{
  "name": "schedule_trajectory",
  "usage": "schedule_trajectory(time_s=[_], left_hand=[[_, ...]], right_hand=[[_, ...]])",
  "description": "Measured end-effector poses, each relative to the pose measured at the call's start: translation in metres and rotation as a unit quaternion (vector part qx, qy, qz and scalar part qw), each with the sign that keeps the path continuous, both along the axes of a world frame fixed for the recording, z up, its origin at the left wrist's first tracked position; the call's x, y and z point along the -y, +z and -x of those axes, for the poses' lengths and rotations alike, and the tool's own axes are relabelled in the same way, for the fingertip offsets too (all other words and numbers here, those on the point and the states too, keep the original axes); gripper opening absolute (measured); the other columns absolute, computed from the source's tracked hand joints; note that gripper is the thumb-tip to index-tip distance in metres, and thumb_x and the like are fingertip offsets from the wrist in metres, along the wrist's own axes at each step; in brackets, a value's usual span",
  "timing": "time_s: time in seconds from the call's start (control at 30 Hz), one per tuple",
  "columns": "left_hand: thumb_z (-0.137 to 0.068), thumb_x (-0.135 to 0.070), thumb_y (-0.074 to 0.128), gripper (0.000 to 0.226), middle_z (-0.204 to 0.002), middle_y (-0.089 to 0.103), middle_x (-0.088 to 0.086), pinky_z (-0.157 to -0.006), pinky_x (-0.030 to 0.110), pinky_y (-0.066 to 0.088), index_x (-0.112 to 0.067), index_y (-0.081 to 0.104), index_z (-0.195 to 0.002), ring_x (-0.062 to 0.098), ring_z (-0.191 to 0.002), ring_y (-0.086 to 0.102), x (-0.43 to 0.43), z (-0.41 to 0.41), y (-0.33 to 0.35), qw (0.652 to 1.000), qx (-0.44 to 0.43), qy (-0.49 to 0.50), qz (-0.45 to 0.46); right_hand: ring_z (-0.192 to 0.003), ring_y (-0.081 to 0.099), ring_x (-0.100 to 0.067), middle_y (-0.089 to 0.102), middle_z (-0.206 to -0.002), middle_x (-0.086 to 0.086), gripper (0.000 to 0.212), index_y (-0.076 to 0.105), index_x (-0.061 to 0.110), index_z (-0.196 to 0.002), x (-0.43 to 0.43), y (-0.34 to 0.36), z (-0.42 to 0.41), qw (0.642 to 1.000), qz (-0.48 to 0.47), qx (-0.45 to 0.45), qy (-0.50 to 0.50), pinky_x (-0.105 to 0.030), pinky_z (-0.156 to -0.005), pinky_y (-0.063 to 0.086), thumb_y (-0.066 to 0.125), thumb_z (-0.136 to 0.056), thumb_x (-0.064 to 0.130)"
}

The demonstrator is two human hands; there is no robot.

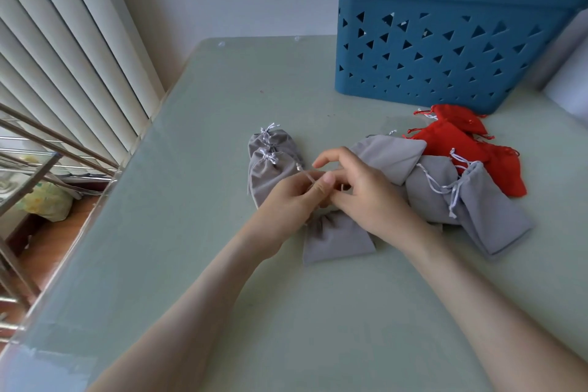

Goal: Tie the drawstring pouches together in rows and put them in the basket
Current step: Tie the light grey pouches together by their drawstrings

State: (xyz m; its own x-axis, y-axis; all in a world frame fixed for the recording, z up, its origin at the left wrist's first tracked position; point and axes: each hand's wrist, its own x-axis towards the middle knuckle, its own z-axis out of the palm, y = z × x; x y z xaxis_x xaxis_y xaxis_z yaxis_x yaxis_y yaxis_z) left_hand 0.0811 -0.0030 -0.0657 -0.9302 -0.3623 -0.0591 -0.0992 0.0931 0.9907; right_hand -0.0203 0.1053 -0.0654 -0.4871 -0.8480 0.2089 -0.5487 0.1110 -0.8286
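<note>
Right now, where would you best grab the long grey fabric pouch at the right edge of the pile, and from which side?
Pinch the long grey fabric pouch at its far neck end, beside the white drawstring cords, coming from above. It lies flat, overlapping another grey pouch, so the neck is probably the only raised fold.

The basket (445, 51) stands on the desk (222, 105). Directly before the basket lies a heap of pouches (477, 200). Left of and before the basket lie two overlapping pouches (270, 169), with a single pouch (337, 239) nearer still.
</note>
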Motion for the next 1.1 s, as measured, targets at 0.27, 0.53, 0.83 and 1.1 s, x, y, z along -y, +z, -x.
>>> schedule_trajectory(time_s=[0.27, 0.53, 0.83, 1.1], left_hand=[[-0.103, -0.024, 0.038, 0.034, -0.055, 0.044, -0.01, -0.049, 0.015, 0.029, -0.015, 0.067, -0.089, 0.005, -0.049, 0.033, 0.001, 0.003, 0.002, 0.994, -0.011, 0.052, -0.097], [-0.102, -0.022, 0.039, 0.03, -0.056, 0.054, -0.007, -0.053, 0.021, 0.029, -0.014, 0.064, -0.085, 0.007, -0.05, 0.037, 0.001, 0.003, 0.004, 0.989, -0.03, 0.048, -0.139], [-0.102, -0.021, 0.037, 0.033, -0.056, 0.047, -0.005, -0.053, 0.017, 0.034, -0.012, 0.066, -0.089, 0.008, -0.051, 0.038, 0.003, 0.004, 0.002, 0.991, -0.038, 0.048, -0.121], [-0.101, -0.017, 0.04, 0.028, -0.058, 0.052, -0.002, -0.051, 0.016, 0.045, -0.008, 0.058, -0.082, 0.005, -0.051, 0.051, 0.008, 0.002, 0.005, 0.97, -0.096, 0.08, -0.209]], right_hand=[[-0.08, 0.061, -0.008, 0.068, -0.076, 0.011, 0.02, 0.057, 0.031, -0.101, 0.0, -0.001, 0.006, 0.998, 0.047, 0.006, -0.041, -0.022, -0.074, 0.042, 0.064, -0.089, 0.017], [-0.085, 0.059, -0.013, 0.06, -0.075, 0.019, 0.013, 0.068, 0.023, -0.094, 0.003, -0.006, 0.008, 0.987, 0.096, -0.088, -0.092, -0.027, -0.08, 0.046, 0.064, -0.085, 0.013], [-0.082, 0.056, -0.009, 0.059, -0.076, 0.016, 0.004, 0.057, 0.023, -0.085, 0.003, -0.001, 0.009, 0.984, 0.133, -0.04, -0.107, -0.028, -0.078, 0.044, 0.056, -0.087, 0.019], [-0.084, 0.062, -0.023, 0.065, -0.082, -0.005, 0.037, 0.045, 0.021, -0.115, 0.001, 0.0, -0.003, 0.983, -0.023, 0.175, 0.046, -0.038, -0.086, 0.047, 0.068, -0.086, 0.019]])
